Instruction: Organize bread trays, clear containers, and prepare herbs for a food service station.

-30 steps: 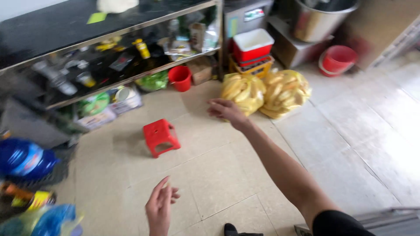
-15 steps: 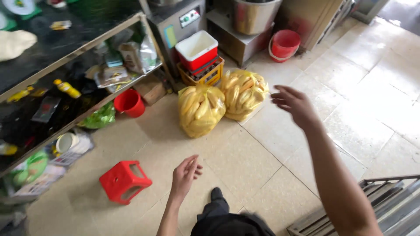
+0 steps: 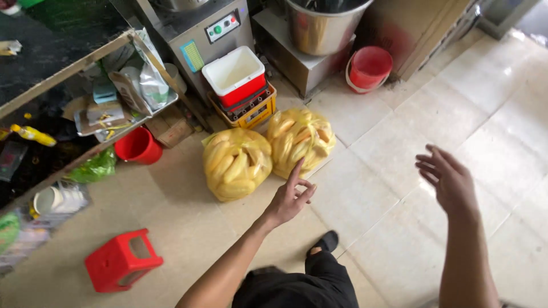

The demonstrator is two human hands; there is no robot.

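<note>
Two clear plastic bags full of yellow corn cobs stand side by side on the tiled floor: the left bag [image 3: 236, 163] and the right bag [image 3: 299, 140]. My left hand [image 3: 290, 197] reaches toward them, empty, fingers spread, its index finger close to the lower edge of the right bag. My right hand [image 3: 449, 178] hovers in the air over bare tiles to the right, empty with fingers apart, well away from both bags. My knee in dark trousers and a black shoe [image 3: 325, 242] show below.
A small red plastic stool [image 3: 123, 260] stands at lower left. A red bucket [image 3: 137, 146] sits under a cluttered metal shelf [image 3: 85, 91]. Behind the bags are a red-and-white cooler box [image 3: 236, 75] on a yellow crate, steel machines, and another red bucket [image 3: 369, 67].
The view has swung right and closer to the bags. My left hand moved forward to the right bag. My right hand dropped lower and to the right.
</note>
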